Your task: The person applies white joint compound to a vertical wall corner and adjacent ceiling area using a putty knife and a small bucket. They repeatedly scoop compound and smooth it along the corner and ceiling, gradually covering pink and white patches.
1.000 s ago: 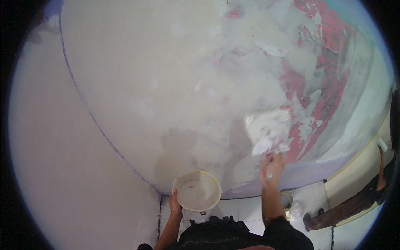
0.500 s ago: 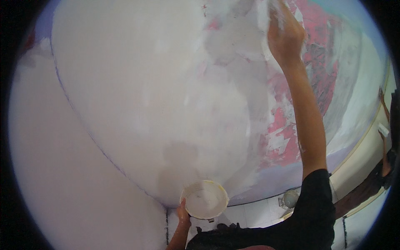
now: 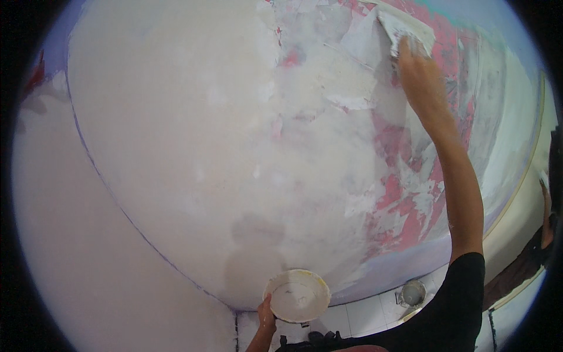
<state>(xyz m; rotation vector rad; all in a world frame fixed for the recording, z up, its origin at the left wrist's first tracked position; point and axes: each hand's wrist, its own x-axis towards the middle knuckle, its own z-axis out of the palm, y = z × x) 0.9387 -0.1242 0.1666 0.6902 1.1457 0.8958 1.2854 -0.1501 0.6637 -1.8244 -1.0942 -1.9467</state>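
Observation:
Low in the view, my left hand (image 3: pixel 267 315) grips the rim of a round whitish tub (image 3: pixel 298 296) with white paste inside. My right arm reaches up the wall (image 3: pixel 164 135). At its end my right hand (image 3: pixel 419 67), fingers smeared white, is closed on a flat, pale spreader (image 3: pixel 417 26) coated with white paste. The spreader lies against the wall over a patch of pink and grey. White paste covers much of the wall left of that patch.
A small pail (image 3: pixel 413 293) stands on the tiled floor (image 3: pixel 366 314) at the wall's foot. At the far right edge a co-worker's arm (image 3: pixel 546 217) shows beside the wall. A dark line marks the corner with the left wall (image 3: pixel 88 234).
My right hand and spreader have moved slightly right and lower in view, and the spreader's flat face now shows. The tub sits a little lower and to the right.

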